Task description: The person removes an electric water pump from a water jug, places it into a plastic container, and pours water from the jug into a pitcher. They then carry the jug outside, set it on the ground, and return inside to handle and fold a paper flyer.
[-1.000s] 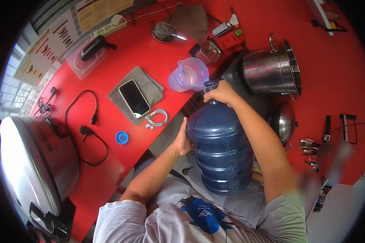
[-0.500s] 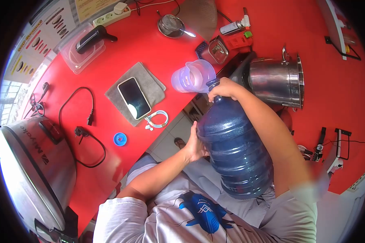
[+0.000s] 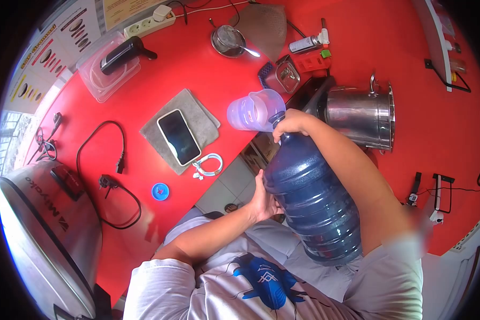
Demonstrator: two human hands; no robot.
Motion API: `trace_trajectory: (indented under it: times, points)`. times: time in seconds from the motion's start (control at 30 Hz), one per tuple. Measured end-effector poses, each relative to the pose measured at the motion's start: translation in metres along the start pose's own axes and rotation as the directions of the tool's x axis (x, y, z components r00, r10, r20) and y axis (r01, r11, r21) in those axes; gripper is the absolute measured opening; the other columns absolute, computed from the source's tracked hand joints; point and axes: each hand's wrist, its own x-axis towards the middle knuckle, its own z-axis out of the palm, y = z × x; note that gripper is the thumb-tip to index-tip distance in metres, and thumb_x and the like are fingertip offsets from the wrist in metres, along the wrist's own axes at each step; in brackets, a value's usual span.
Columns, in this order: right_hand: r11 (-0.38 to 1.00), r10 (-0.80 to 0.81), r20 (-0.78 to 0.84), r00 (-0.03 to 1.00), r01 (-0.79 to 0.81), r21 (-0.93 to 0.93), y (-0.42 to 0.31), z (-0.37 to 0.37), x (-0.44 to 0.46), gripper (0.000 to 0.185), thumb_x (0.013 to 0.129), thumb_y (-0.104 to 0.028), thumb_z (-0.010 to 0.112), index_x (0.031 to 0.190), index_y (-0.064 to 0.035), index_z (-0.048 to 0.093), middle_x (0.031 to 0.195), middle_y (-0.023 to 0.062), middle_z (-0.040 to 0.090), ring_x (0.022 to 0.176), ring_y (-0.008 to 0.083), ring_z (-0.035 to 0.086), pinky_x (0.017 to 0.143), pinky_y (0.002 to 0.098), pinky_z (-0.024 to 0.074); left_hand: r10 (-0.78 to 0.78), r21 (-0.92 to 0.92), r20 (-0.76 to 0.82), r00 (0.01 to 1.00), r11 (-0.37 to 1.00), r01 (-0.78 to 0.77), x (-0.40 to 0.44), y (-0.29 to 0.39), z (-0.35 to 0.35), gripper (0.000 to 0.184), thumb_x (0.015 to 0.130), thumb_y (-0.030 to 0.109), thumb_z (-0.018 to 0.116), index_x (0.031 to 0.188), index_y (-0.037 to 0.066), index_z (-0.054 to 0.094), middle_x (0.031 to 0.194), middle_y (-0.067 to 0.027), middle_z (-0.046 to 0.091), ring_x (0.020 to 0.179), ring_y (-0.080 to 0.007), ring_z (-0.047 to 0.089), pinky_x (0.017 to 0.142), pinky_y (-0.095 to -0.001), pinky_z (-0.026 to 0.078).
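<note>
We've got the bottle [image 3: 314, 197] tilted over our lap, mouth at the jug [image 3: 244, 114] near the table [image 3: 197, 69] edge; can't tell if they touch. Our right hand [image 3: 294, 124] grips the neck, left hand [image 3: 262, 201] grasps the side. We should steer from the neck, take weight low with the left, and tilt slowly so the jug doesn't get shoved.

Bright daylight left, glare, curved edges
</note>
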Motion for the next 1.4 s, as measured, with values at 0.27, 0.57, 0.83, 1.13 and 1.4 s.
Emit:
trace_trajectory:
  times: [0.27,0.57,0.83,1.13,1.4]
  points:
    - [0.986,0.159,0.082,0.984,-0.153,-0.070,-0.011,-0.006,-0.003,0.031,0.054,-0.011,0.083,0.079,-0.0002,0.068,0.077,0.0117,0.066,0.062,0.0230,0.062,0.054,0.0360,0.0495,-0.038,-0.111,0.091,0.995,0.993,0.048,0.006,-0.008,-0.003,0.112,0.072,0.093,0.016,0.150,0.014,0.028,0.151,-0.0166,0.034,0.133,-0.0388,0.039,0.107,-0.0582,0.031]
    - [0.974,0.222,0.262,0.939,-0.227,-0.015,-0.014,-0.013,0.012,0.037,0.058,-0.007,0.082,0.088,0.0044,0.064,0.076,0.0173,0.064,0.061,0.0306,0.065,0.053,0.0431,0.0522,-0.044,-0.186,0.111,0.993,0.980,0.065,0.010,-0.009,0.009,0.116,0.072,0.091,0.012,0.148,0.005,0.029,0.144,-0.0235,0.039,0.125,-0.0400,0.047,0.105,-0.0588,0.031]
    - [0.970,0.238,0.346,0.908,-0.241,-0.034,-0.013,-0.015,0.020,0.034,0.064,-0.006,0.081,0.091,0.0048,0.063,0.081,0.0173,0.067,0.067,0.0304,0.067,0.063,0.0445,0.0564,-0.059,-0.228,0.167,0.984,0.969,0.097,0.016,-0.013,0.008,0.115,0.071,0.093,0.016,0.151,0.011,0.024,0.151,-0.0176,0.033,0.131,-0.0376,0.041,0.109,-0.0581,0.029]
    - [0.935,0.349,0.388,0.853,-0.344,-0.085,-0.023,-0.019,0.021,0.043,0.062,-0.004,0.082,0.099,0.0020,0.062,0.085,0.0167,0.065,0.070,0.0308,0.067,0.057,0.0427,0.0545,-0.061,-0.275,0.229,0.972,0.953,0.125,0.014,-0.013,0.013,0.115,0.072,0.092,0.016,0.152,0.010,0.021,0.154,-0.0178,0.025,0.136,-0.0401,0.034,0.110,-0.0591,0.026]
    - [0.950,0.313,0.415,0.854,-0.290,-0.119,-0.024,-0.021,0.026,0.037,0.069,-0.007,0.079,0.098,0.0042,0.060,0.086,0.0182,0.067,0.071,0.0326,0.068,0.068,0.0452,0.0573,-0.081,-0.269,0.211,0.974,0.953,0.138,0.011,-0.011,0.015,0.113,0.073,0.092,0.017,0.152,0.011,0.021,0.152,-0.0183,0.027,0.133,-0.0393,0.037,0.109,-0.0605,0.028]
